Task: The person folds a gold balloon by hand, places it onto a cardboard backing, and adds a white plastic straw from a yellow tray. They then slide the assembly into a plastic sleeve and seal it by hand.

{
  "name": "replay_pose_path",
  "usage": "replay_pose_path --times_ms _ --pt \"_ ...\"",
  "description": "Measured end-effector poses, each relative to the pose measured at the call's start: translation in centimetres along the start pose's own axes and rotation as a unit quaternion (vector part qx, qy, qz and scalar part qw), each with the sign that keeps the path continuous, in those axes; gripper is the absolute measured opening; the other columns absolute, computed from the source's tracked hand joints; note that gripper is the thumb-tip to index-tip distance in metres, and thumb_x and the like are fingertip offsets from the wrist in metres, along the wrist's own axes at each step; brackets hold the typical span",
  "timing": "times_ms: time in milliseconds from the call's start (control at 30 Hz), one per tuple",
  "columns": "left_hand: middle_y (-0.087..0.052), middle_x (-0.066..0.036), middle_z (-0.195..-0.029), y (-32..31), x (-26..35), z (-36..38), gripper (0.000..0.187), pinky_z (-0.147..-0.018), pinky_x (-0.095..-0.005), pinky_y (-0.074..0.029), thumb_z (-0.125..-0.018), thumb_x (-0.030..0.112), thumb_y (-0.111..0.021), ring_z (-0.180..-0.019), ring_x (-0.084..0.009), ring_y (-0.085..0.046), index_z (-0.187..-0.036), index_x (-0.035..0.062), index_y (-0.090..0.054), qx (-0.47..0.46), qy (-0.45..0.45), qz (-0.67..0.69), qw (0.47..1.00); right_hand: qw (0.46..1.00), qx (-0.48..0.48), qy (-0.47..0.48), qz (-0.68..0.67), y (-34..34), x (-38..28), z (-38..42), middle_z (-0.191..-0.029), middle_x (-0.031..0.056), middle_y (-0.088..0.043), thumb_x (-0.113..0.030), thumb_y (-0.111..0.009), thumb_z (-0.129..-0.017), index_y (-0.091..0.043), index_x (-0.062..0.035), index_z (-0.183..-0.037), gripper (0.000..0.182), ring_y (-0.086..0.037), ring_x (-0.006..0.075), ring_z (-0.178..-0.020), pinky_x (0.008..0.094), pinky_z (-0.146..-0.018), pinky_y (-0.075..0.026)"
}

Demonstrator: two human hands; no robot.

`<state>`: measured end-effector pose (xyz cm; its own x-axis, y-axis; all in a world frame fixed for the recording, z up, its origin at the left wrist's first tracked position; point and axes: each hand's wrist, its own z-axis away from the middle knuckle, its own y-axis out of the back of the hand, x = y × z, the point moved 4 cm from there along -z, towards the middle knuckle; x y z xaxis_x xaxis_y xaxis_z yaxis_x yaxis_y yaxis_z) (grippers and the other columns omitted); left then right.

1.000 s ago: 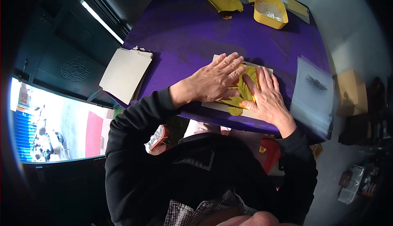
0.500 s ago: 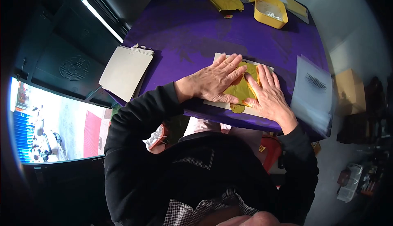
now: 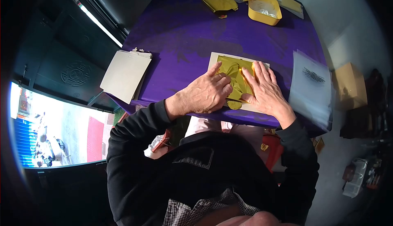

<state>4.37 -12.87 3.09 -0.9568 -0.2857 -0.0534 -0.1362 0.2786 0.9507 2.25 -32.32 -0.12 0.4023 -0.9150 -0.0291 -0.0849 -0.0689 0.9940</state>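
At frame centre the left hand [image 3: 206, 93], fingers curled, and right hand [image 3: 266, 91], fingers spread flat, press gold foil [image 3: 234, 72] onto a card [image 3: 213, 58]; smoothing seems underway; next calls for even, gentle pressure.

Gold foil sheet [image 3: 235, 78] lower half hidden under both hands. Print on the clear sleeves [image 3: 313, 75] too blurred to read. Yellow tray [image 3: 264, 8] contents unclear.

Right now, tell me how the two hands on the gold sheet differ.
The left hand is curled, its fingers bent onto the gold sheet's near left part; the right hand lies flat with fingers spread. The left hand reaches in from the left, the right hand from the lower right. Both press the same sheet on its pale board.
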Motion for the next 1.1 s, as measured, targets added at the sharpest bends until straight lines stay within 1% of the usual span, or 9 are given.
replay_pose_path --times_ms 167,233,333,400,500,700,733,867,1100 --pt "-0.063 -0.018 -0.102 0.1 0.0 -0.2 0.023 -0.112 -0.0545 -0.032 -0.077 0.014 -0.067 -0.108 -0.0311 -0.062 -0.092 -0.0012 -0.057 -0.014 0.0 0.019 1.0 0.997 -0.01 -0.007 -0.079 0.1 0.6 -0.2 -0.155 0.0272 -0.02 -0.071 -0.051 -0.085 -0.021 0.0013 -0.148 0.101 -0.014 0.0412 -0.146 0.0529 -0.117 -0.015" --pt "-0.063 -0.018 -0.101 0.1 0.0 -0.2 0.02 -0.112 -0.0539 -0.033 -0.078 0.013 -0.066 -0.108 -0.031 -0.062 -0.089 -0.0007 -0.057 -0.009 -0.004 0.027 1.0 0.994 0.004 0.006 -0.105 0.1 0.8 -0.2 -0.153 0.0299 -0.02 -0.075 -0.055 -0.079 -0.029 0.004 -0.14 0.104 -0.015 0.043 -0.146 0.0541 -0.117 -0.014" --pt "-0.063 -0.018 -0.1 0.0 0.2 -0.2 0.016 -0.111 -0.0534 -0.035 -0.079 0.011 -0.065 -0.106 -0.0307 -0.063 -0.084 0.0002 -0.055 -0.005 -0.005 0.011 1.0 0.992 0.001 0.008 -0.128 1.0 0.6 -0.2 -0.153 0.0312 -0.018 -0.069 -0.069 -0.071 -0.035 0.002 -0.134 0.101 -0.014 0.0445 -0.146 0.0548 -0.117 -0.015" --pt "-0.063 -0.018 -0.099 0.0 0.3 -0.2 0.014 -0.11 -0.0534 -0.036 -0.079 0.01 -0.064 -0.104 -0.0303 -0.063 -0.08 0.0007 -0.053 0.008 -0.009 0.002 1.0 0.989 -0.029 -0.004 -0.142 1.4 0.4 -0.3 -0.154 0.0322 -0.016 -0.056 -0.081 -0.064 -0.038 -0.0006 -0.13 0.096 -0.014 0.0456 -0.145 0.0554 -0.117 -0.016" --pt "-0.063 -0.018 -0.097 -0.1 0.2 -0.2 0.013 -0.11 -0.0529 -0.036 -0.079 0.009 -0.062 -0.1 -0.0295 -0.064 -0.079 0.0007 -0.052 0.022 -0.012 -0.014 1.0 0.988 0.032 0.008 -0.153 1.5 0.2 0.0 -0.154 0.0314 -0.015 -0.041 -0.085 -0.061 -0.042 -0.0018 -0.129 0.09 -0.014 0.0455 -0.145 0.0551 -0.117 -0.016" --pt "-0.065 -0.016 -0.093 -0.2 -0.2 -0.4 0.012 -0.11 -0.0542 -0.034 -0.079 0.008 -0.062 -0.094 -0.0274 -0.066 -0.08 0.0016 -0.052 0.017 -0.001 0.013 1.0 0.984 0.109 0.088 -0.109 3.6 -1.0 0.5 -0.151 0.0283 -0.027 -0.029 -0.083 -0.061 -0.051 -0.0021 -0.121 0.074 -0.024 0.043 -0.143 0.0538 -0.116 -0.022" --pt "-0.065 -0.016 -0.093 -0.2 -0.2 -0.4 0.012 -0.11 -0.0542 -0.034 -0.079 0.008 -0.062 -0.094 -0.0274 -0.066 -0.08 0.0016 -0.052 0.017 -0.001 0.014 1.0 0.982 0.112 0.105 -0.114 3.4 -1.3 0.7 -0.143 0.0269 -0.041 -0.021 -0.079 -0.064 -0.053 -0.0018 -0.119 0.064 -0.035 0.0408 -0.138 0.0507 -0.114 -0.03" --pt "-0.067 -0.015 -0.093 -0.2 -0.6 -0.5 0.012 -0.111 -0.0547 -0.032 -0.079 0.008 -0.062 -0.094 -0.0263 -0.067 -0.083 0.0016 -0.054 0.004 0.01 0.033 0.999 0.978 0.128 0.131 -0.1 2.6 -1.9 1.2 -0.124 0.0238 -0.058 -0.008 -0.069 -0.071 -0.058 -0.0008 -0.106 0.037 -0.049 0.0399 -0.127 0.0464 -0.106 -0.042" --pt "-0.068 -0.015 -0.097 -0.1 -1.1 -0.4 0.021 -0.113 -0.0544 -0.03 -0.082 0.013 -0.065 -0.095 -0.0263 -0.068 -0.097 -0.0002 -0.058 -0.023 0.029 0.061 0.997 0.97 0.168 0.157 -0.076 2.0 -1.8 0.8 -0.12 0.0226 -0.061 -0.001 -0.064 -0.076 -0.059 0.0011 -0.099 0.023 -0.058 0.0388 -0.117 0.0461 -0.099 -0.048"
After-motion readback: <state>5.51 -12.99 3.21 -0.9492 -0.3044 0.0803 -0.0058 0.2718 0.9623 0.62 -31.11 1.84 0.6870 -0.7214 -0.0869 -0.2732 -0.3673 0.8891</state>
